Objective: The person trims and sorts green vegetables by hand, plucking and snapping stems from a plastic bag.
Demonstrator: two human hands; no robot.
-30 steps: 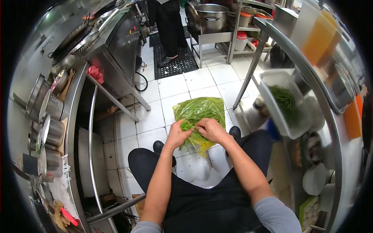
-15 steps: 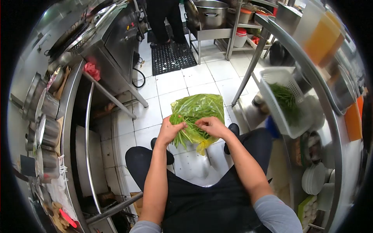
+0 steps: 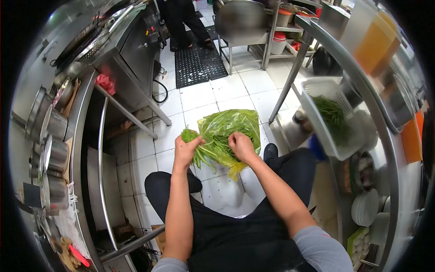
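My left hand (image 3: pixel 185 153) is closed around a bunch of green vegetable stems (image 3: pixel 200 156), its thumb across the top and the cut-looking ends hanging down. To the right of it, a yellow-green plastic bag (image 3: pixel 242 117) lies low between my knees, its mouth open toward me. More thin green stems (image 3: pixel 220 144) fill the bag. My right hand (image 3: pixel 241 146) is over the bag's opening, fingers curled and pinched among the stems; the fingertips are partly hidden.
A white perforated basket (image 3: pixel 312 88) with green stems stands on the right steel shelf. Steel pots (image 3: pixel 56 152) line the left counter (image 3: pixel 81 136). Ahead, a person's legs (image 3: pixel 183 22) stand by a black rubber mat (image 3: pixel 199 65) on the tiled floor (image 3: pixel 170 140).
My left hand has moved left, away from the bag, with a bunch of stems. My right hand has shifted slightly and curled further over the stems. The person ahead has changed stance.
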